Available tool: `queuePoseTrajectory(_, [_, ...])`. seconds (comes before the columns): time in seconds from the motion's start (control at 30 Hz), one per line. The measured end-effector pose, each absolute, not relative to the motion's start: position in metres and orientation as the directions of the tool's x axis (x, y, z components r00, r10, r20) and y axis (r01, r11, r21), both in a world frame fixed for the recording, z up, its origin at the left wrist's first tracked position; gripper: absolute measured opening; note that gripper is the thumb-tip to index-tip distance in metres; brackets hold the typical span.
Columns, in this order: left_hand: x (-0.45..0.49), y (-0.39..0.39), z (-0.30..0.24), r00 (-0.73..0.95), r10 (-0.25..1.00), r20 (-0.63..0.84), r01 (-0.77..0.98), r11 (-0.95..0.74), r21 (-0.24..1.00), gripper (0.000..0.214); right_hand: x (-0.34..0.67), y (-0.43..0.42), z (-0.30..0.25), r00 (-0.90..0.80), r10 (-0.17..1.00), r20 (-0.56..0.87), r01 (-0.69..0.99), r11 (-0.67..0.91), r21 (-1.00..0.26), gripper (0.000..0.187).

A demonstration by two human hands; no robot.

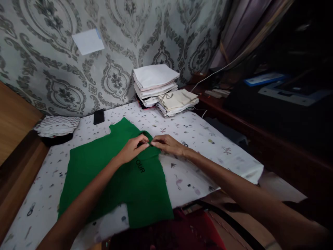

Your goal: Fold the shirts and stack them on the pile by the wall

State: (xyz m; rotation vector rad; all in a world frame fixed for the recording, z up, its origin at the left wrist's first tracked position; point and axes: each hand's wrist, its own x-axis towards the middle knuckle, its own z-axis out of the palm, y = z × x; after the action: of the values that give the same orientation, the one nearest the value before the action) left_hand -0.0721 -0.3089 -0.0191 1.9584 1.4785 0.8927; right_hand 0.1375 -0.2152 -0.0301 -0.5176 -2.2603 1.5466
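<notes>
A green shirt (104, 170) with dark lettering on it lies spread out before me, its neck end to the right. My left hand (134, 147) pinches the fabric by the neckline, thumb and fingers pressed together. Just to its right, my right hand (168, 144) grips the collar edge the same way, with the fingertips of both hands nearly meeting. A small part of the collar between them is partly covered by the fingers. Beneath the shirt is a white patterned cloth (192, 139).
Folded clothes (156, 78) stand in a tall stack at the back, beside a lower folded pile (178, 100). A dark phone (99, 117) lies near the wall. More folded fabric (57, 126) sits at the left edge. A dark wooden desk (241, 121) borders the right side.
</notes>
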Motion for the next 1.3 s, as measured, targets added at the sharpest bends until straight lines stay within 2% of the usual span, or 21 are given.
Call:
queuePoseTrajectory(0.13, [-0.103,-0.298,-0.02,-0.052,0.946,0.321,0.667,-0.206,0.716,0.018,0.144,-0.218,-0.041,-0.865,0.494,0.086,0.101,0.34,-0.935,0.035])
queuePoseTrajectory(0.23, [-0.113,-0.275,-0.018,-0.013,0.941,0.338,0.801,-0.193,0.567,0.014,0.143,-0.222,-0.044,-0.88,0.462,0.113,0.125,0.453,-0.883,0.028])
queuePoseTrajectory(0.37, [-0.099,-0.243,-0.016,0.152,0.977,0.151,0.95,-0.186,0.251,0.023,0.141,-0.224,-0.045,-0.901,0.409,0.146,0.098,0.52,-0.849,0.022])
queuePoseTrajectory(0.47, [-0.086,-0.229,-0.013,0.128,0.99,0.061,0.98,-0.136,0.144,0.017,0.144,-0.224,-0.04,-0.904,0.403,0.143,0.107,0.536,-0.838,0.024])
queuePoseTrajectory(0.53, [-0.082,-0.224,-0.013,0.062,0.992,0.112,0.981,-0.081,0.177,0.014,0.148,-0.224,-0.033,-0.889,0.431,0.152,0.166,0.614,-0.772,0.023])
queuePoseTrajectory(0.6, [-0.079,-0.221,-0.017,-0.037,0.984,0.173,0.961,-0.012,0.276,0.014,0.149,-0.224,-0.026,-0.857,0.481,0.184,0.247,0.697,-0.673,0.018])
queuePoseTrajectory(0.73, [-0.077,-0.215,-0.033,-0.136,0.98,0.144,0.878,0.052,0.476,0.01,0.146,-0.222,-0.024,-0.811,0.568,0.136,0.43,0.739,-0.519,0.01])
queuePoseTrajectory(0.8, [-0.085,-0.213,-0.039,-0.127,0.986,0.109,0.844,0.05,0.534,0.012,0.145,-0.221,-0.028,-0.806,0.584,0.094,0.476,0.734,-0.484,0.01])
queuePoseTrajectory(0.87, [-0.103,-0.212,-0.039,-0.151,0.985,0.086,0.823,0.077,0.563,0.018,0.147,-0.221,-0.029,-0.808,0.584,0.086,0.47,0.725,-0.503,0.005])
queuePoseTrajectory(0.93, [-0.131,-0.213,-0.033,-0.229,0.969,0.09,0.828,0.146,0.541,0.02,0.15,-0.218,-0.028,-0.803,0.588,0.099,0.441,0.697,-0.565,0.006])
queuePoseTrajectory(1.07, [-0.193,-0.218,-0.023,-0.407,0.9,0.157,0.854,0.314,0.415,0.02,0.139,-0.204,-0.021,-0.746,0.648,0.152,0.418,0.633,-0.651,0.017])
queuePoseTrajectory(1.13, [-0.213,-0.218,-0.026,-0.454,0.878,0.151,0.848,0.374,0.376,0.023,0.12,-0.192,-0.02,-0.713,0.677,0.181,0.445,0.637,-0.629,0.019])
queuePoseTrajectory(1.17, [-0.219,-0.217,-0.03,-0.466,0.874,0.138,0.845,0.393,0.363,0.025,0.109,-0.185,-0.021,-0.703,0.689,0.177,0.473,0.639,-0.606,0.026])
queuePoseTrajectory(1.23, [-0.227,-0.213,-0.037,-0.464,0.879,0.105,0.845,0.405,0.35,0.024,0.086,-0.171,-0.025,-0.692,0.712,0.121,0.554,0.631,-0.542,0.045])
queuePoseTrajectory(1.3, [-0.232,-0.207,-0.04,-0.436,0.895,0.09,0.854,0.38,0.356,0.018,0.068,-0.16,-0.03,-0.68,0.731,0.05,0.627,0.615,-0.478,0.051])
